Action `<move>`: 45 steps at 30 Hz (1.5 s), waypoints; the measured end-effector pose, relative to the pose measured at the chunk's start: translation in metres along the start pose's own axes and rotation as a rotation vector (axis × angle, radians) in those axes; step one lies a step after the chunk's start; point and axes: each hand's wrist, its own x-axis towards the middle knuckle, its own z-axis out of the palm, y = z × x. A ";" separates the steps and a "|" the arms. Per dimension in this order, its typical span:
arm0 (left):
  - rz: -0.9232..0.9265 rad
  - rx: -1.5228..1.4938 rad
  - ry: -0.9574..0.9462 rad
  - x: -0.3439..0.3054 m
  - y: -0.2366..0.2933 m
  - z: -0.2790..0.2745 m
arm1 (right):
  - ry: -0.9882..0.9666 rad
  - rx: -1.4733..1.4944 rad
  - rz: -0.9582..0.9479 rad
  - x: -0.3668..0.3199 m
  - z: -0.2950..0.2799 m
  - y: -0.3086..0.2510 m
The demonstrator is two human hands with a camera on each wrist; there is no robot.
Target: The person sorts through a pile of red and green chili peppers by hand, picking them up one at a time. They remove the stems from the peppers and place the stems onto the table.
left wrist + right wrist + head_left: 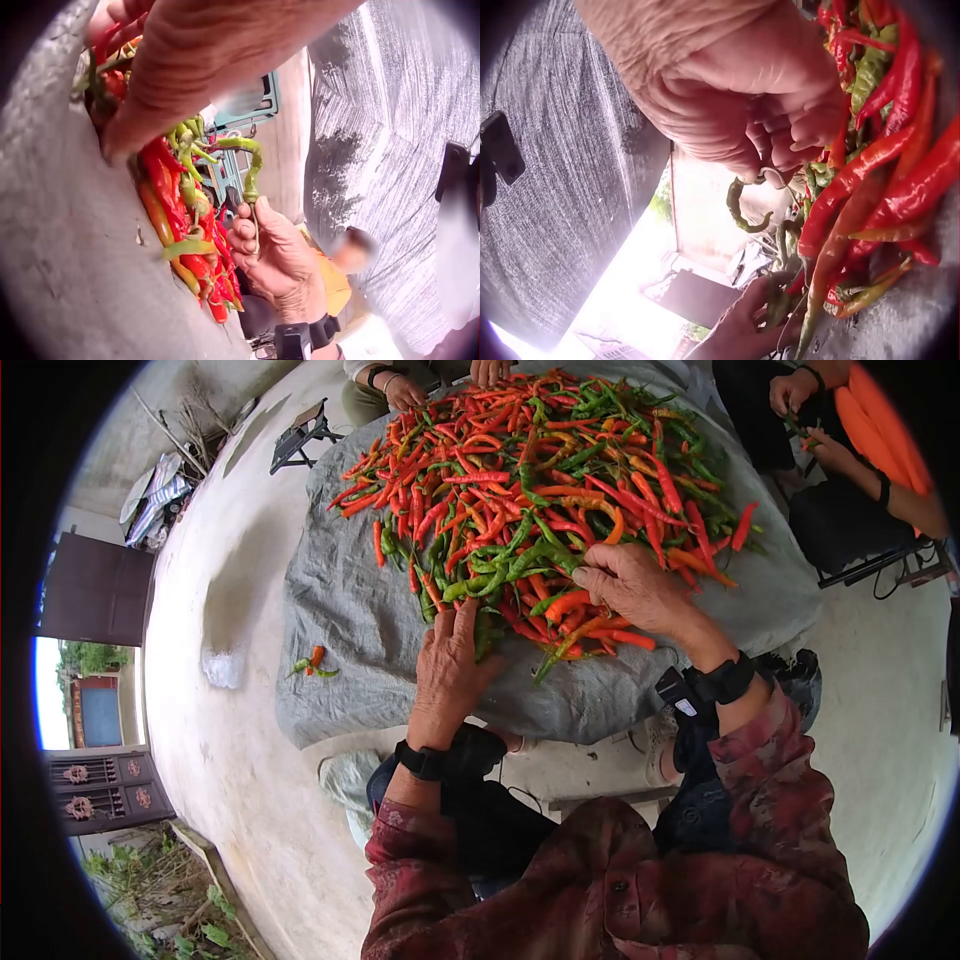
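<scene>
A large heap of red, orange and green chili peppers (480, 475) lies on a grey cloth. My right hand (637, 592), over the heap's near right side, pinches a curled green chili pepper (255, 161) by its stem between thumb and fingertips. In the right wrist view that pepper hangs below the fingers. At the near left edge of the heap is my left hand (448, 670), its index and middle fingers (464, 622) stretched onto the peppers. A dark green pepper (487, 630) lies between its fingers and thumb. Part of the left fingertips is hidden among the peppers.
Grey cloth (340, 600) drapes over the heap's support. A few pepper pieces (317, 658) lie at its left edge. Other people's hands (405, 392) are at the far side, and another person's hands (800, 420) are at the right. A folding stool (300, 435) stands at far left.
</scene>
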 end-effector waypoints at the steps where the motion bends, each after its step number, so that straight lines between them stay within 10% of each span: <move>1: 0.013 -0.044 -0.011 0.001 -0.001 0.001 | 0.000 -0.001 -0.013 0.001 0.002 0.001; 7: -0.127 -0.213 0.186 0.027 -0.009 -0.022 | 0.029 -0.016 -0.034 0.002 0.000 0.003; 11: -0.299 -0.941 0.234 0.039 -0.020 -0.046 | 0.050 0.007 -0.048 0.002 -0.004 0.005; 21: -0.065 -1.416 0.331 0.071 0.048 -0.024 | 0.205 0.338 0.038 -0.001 -0.011 0.001; 26: 0.015 -0.579 0.196 0.080 0.053 0.003 | 0.323 0.620 0.089 -0.004 -0.022 0.006; 35: -0.082 -0.918 0.141 0.081 0.038 0.024 | 0.266 0.734 0.191 -0.017 -0.043 0.016; 45: 0.084 -0.474 0.122 0.086 0.062 0.015 | 0.378 0.634 0.117 -0.019 -0.070 0.035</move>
